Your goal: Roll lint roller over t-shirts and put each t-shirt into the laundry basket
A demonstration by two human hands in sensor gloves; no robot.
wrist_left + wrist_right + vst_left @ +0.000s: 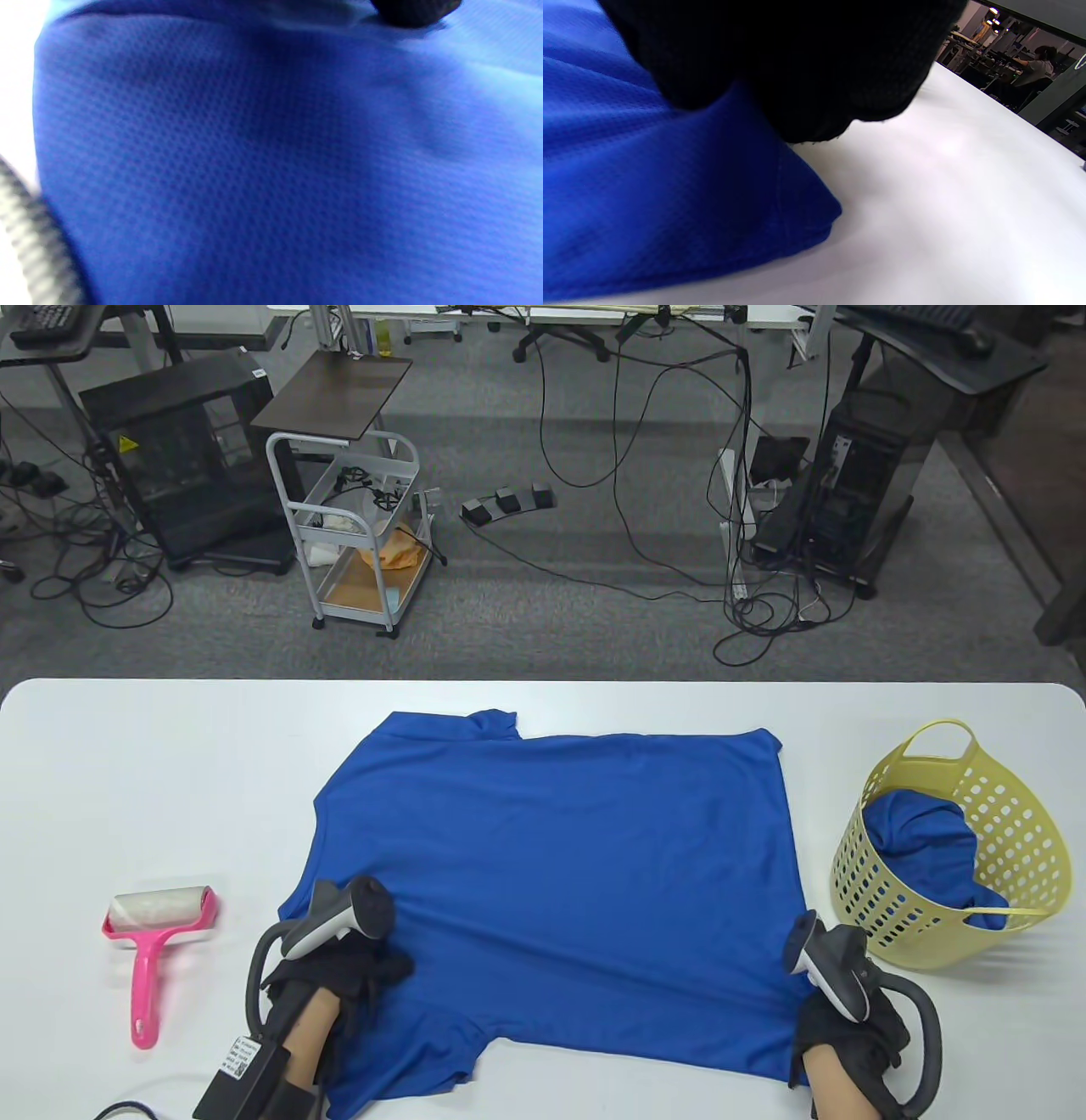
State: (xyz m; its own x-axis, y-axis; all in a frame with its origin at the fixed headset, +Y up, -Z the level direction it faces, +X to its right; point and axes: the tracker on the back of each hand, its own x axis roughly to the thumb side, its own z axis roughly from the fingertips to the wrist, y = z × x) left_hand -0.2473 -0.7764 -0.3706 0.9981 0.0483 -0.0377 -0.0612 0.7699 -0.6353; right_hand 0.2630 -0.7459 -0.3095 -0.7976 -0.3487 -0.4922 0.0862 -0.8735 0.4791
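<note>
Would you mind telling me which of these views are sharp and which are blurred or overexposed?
Table view: sharp and evenly lit, soft shadow beside the laundry basket. Left wrist view: the t-shirt weave shows mid-frame, edges smeared. Right wrist view: the right hand is a dark blur, the table glares white.

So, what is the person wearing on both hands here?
Both the left hand and right hand wear black knit gloves. Each carries a grey-and-black tracker with a grey ring loop. A black box with a white label sits on the left wrist.
</note>
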